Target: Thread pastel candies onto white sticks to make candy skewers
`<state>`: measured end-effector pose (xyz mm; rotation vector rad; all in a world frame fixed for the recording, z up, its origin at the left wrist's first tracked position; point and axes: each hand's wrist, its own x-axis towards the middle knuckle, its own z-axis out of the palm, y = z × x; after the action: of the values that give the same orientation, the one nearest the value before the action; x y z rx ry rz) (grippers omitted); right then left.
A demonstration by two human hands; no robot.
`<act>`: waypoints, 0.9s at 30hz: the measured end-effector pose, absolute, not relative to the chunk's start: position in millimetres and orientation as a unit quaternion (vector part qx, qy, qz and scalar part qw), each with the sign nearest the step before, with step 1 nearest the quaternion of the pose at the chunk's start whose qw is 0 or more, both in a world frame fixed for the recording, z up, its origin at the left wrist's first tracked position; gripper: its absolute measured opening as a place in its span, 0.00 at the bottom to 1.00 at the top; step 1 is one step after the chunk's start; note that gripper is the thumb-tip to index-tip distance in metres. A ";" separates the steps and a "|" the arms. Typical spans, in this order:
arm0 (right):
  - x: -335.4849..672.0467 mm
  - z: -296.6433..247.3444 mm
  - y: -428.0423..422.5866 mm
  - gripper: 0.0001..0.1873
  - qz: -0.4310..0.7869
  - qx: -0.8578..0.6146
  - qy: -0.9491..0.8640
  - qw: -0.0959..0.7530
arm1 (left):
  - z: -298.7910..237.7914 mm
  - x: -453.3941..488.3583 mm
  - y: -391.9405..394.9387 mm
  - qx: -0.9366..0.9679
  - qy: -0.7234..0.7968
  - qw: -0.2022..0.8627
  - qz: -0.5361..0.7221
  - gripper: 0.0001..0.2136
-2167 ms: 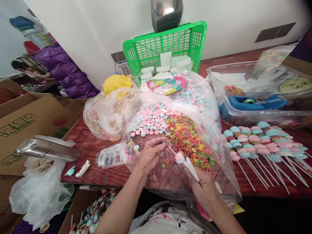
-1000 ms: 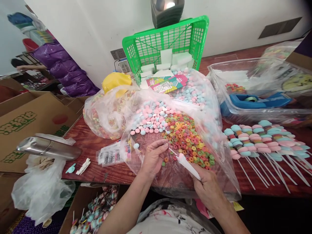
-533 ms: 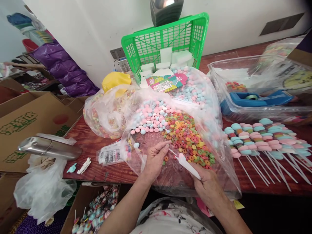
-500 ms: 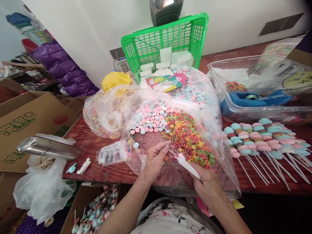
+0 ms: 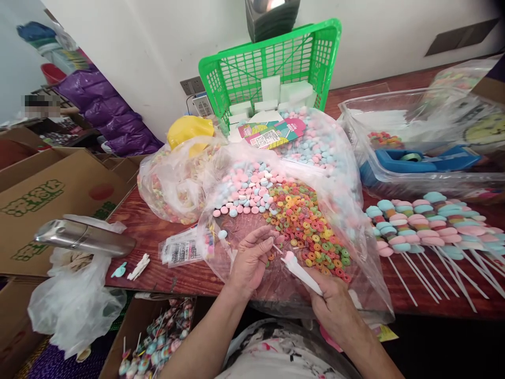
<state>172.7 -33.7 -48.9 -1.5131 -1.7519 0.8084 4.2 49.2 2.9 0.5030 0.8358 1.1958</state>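
My left hand (image 5: pixel 250 258) is over the clear plastic sheet, thumb and forefinger pinched on a thin white stick (image 5: pixel 278 248); its other fingers are loosely raised. Close by, my right hand (image 5: pixel 333 300) is closed around a long, white, tapered object (image 5: pixel 303 276) whose exact kind I cannot make out. A small pink-and-blue candy (image 5: pixel 291 256) sits at that object's tip, near the stick. Beyond my hands lie ring-shaped gummies (image 5: pixel 311 226) in orange, green and red. Pink, blue and white button-shaped candies (image 5: pixel 246 192) are heaped behind them.
Candy skewers (image 5: pixel 426 223) on white sticks lie at right, before a clear tub (image 5: pixel 418 181) with a blue tape dispenser (image 5: pixel 426 159). A green basket (image 5: pixel 272 45) stands behind. At left are a steel flask (image 5: pixel 84 238) and cardboard boxes (image 5: pixel 59 200).
My left hand's fingers have loosened and spread a little, with the thumb and forefinger still together. My right hand has moved slightly left and down. The view has shifted a little.
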 end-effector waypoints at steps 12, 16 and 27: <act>174.8 -43.9 -36.7 0.18 0.300 -0.560 -0.654 0.411 | -10.5 32.2 22.6 0.207 0.352 0.751 0.518 0.20; 181.5 -51.6 -39.0 0.16 0.288 -0.572 -0.634 0.433 | -8.2 24.8 22.9 0.323 0.386 0.697 0.511 0.24; 179.1 -54.1 -33.4 0.18 0.283 -0.585 -0.635 0.418 | -15.0 -42.4 52.3 0.779 0.561 0.159 0.232 0.10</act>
<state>179.1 -33.4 -54.1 -1.4666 -1.5927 0.7101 -42.4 52.3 -15.0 2.2252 1.6041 0.6620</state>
